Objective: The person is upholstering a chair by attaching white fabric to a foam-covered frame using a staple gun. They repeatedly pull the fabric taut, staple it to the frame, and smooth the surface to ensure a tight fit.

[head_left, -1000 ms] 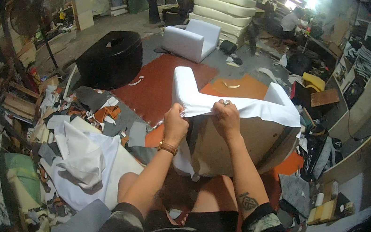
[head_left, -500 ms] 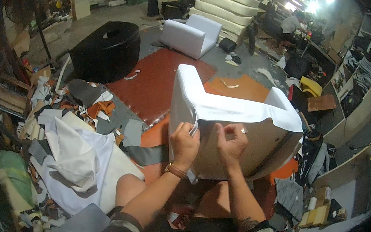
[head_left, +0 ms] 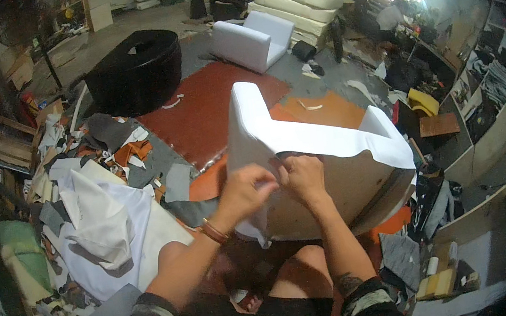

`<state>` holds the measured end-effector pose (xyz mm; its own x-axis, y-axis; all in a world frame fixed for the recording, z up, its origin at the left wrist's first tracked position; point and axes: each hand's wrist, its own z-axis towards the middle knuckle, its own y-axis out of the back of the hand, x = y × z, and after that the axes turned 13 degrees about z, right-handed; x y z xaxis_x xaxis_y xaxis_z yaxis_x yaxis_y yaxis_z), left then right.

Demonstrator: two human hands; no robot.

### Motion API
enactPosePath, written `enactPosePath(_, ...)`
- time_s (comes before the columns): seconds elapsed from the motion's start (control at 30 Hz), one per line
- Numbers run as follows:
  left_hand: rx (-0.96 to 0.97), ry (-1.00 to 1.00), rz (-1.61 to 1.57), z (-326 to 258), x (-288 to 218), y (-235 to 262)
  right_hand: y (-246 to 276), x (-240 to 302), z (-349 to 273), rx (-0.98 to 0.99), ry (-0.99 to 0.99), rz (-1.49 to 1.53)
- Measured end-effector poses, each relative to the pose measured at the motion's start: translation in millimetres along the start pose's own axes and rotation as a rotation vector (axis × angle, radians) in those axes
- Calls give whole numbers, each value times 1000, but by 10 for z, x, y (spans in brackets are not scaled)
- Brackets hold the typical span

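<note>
A wooden seat frame [head_left: 347,187] stands on the floor in front of my knees, its upper edges wrapped in white upholstery cover [head_left: 308,134]. My left hand [head_left: 246,191] pinches the loose lower edge of the white cover where it hangs over the bare plywood panel. My right hand [head_left: 303,177] grips the same edge right beside it, the two hands touching. A bracelet circles my left wrist. A flap of the cover hangs down below my left hand.
A heap of white and grey fabric scraps [head_left: 102,211] lies to my left. Brown and orange leather sheets [head_left: 208,112] cover the floor beyond. A black round seat [head_left: 134,74] and a white chair [head_left: 250,42] stand further back. Shelves [head_left: 490,144] line the right.
Both hands have slid down from the top rim of the frame to the cover's lower edge on the panel and drawn together. The view has dipped closer to the frame.
</note>
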<state>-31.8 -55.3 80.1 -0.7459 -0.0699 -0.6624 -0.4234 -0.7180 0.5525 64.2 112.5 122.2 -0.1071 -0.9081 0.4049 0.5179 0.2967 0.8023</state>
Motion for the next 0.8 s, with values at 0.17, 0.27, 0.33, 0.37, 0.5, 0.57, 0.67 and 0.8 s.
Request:
enactPosePath(0.17, -49, -80, 347, 660, 5, 515, 71, -63, -10, 45, 23, 211)
enactPosePath(0.27, 266, -151, 396, 806, 214, 535, 82, -9, 41, 74, 32, 317)
enactPosePath(0.33, 351, -127, 345, 834, 292, 597, 81, -2, 24, 80, 12, 347)
enactPosePath(0.37, 393, -117, 316, 871, 235, 618, 65, -31, -7, 85, -13, 344)
enactPosePath(0.5, 316, 6, 487, 816, -114, 421, -221, -89, -257, -31, -104, 511)
enactPosePath(0.57, 184, -10, 553, 736, -149, 231, -279, -58, -382, -29, -226, 644)
enactPosePath(0.67, 74, -67, 499, 737, -62, 103, -233, -5, -528, 50, -471, 876)
enactPosePath(0.8, 26, -121, 463, 801, -126, -2, 59, -31, -613, -111, -657, 1252)
